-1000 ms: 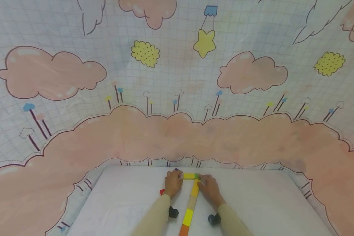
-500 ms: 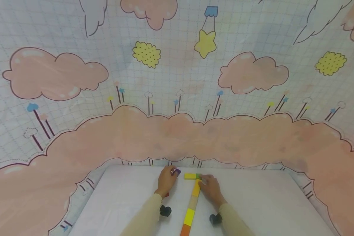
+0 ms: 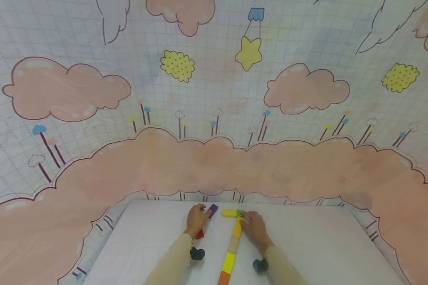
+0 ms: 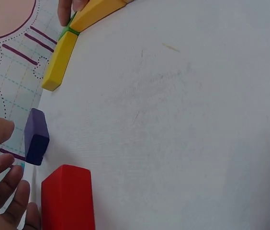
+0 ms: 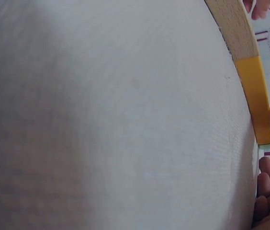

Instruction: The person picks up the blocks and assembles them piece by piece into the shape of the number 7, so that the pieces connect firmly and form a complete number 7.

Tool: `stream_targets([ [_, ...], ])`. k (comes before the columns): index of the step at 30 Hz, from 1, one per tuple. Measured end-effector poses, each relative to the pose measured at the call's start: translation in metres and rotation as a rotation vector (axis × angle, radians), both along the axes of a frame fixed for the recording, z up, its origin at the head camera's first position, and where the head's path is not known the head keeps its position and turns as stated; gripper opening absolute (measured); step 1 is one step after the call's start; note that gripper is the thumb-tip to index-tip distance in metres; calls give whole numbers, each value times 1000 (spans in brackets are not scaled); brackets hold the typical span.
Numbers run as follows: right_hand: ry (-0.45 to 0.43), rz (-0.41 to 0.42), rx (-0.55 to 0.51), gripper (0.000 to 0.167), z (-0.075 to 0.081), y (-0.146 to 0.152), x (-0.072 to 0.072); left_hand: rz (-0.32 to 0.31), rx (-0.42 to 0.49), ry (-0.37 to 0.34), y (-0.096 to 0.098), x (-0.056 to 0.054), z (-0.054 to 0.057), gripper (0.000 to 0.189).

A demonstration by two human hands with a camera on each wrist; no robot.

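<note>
My left hand [image 3: 197, 218] is beside a purple block [image 3: 213, 211], fingers loosely bent and spread; a gap shows between them and this block in the left wrist view. Close under that hand lies a red block [image 4: 68, 199], partly covered by the wrist in the head view. My right hand [image 3: 255, 226] has thumb and index finger at a corner, pinching a small green block [image 3: 239, 213] against the end of an amber block [image 3: 237, 226]. A yellow block [image 3: 230, 213] extends left from the green one. The right fingertips partly cover the green block.
From the amber block a row runs toward me: a plain wood block [image 3: 233, 244], a bright yellow block [image 3: 229, 262] and an orange block [image 3: 224, 278]. The white table [image 3: 317, 245] ends at a patterned cloth [image 3: 214, 166] behind.
My left hand has drawn back leftward from the yellow block's end, letting go of the purple block, which now stands uncovered. My right hand stays at the green block.
</note>
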State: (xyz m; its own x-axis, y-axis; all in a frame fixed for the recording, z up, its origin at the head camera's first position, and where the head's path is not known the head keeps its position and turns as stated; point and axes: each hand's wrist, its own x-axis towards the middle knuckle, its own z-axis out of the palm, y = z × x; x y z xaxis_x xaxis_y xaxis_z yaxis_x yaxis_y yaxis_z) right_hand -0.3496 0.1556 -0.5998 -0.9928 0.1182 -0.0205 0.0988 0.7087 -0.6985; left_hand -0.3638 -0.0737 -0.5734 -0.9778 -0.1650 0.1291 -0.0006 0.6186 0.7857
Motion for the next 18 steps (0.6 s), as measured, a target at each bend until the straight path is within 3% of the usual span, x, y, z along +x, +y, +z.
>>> stream_targets([
  [6, 10, 2, 10, 37, 0, 0, -2, 21, 73, -29, 0, 0, -1, 32],
  [12, 4, -6, 22, 37, -1, 1, -1, 12, 32, -49, 2, -3, -8, 33],
  [18, -3, 1, 19, 38, 0, 0, 0, 18, -16, -46, 4, 2, -7, 35],
])
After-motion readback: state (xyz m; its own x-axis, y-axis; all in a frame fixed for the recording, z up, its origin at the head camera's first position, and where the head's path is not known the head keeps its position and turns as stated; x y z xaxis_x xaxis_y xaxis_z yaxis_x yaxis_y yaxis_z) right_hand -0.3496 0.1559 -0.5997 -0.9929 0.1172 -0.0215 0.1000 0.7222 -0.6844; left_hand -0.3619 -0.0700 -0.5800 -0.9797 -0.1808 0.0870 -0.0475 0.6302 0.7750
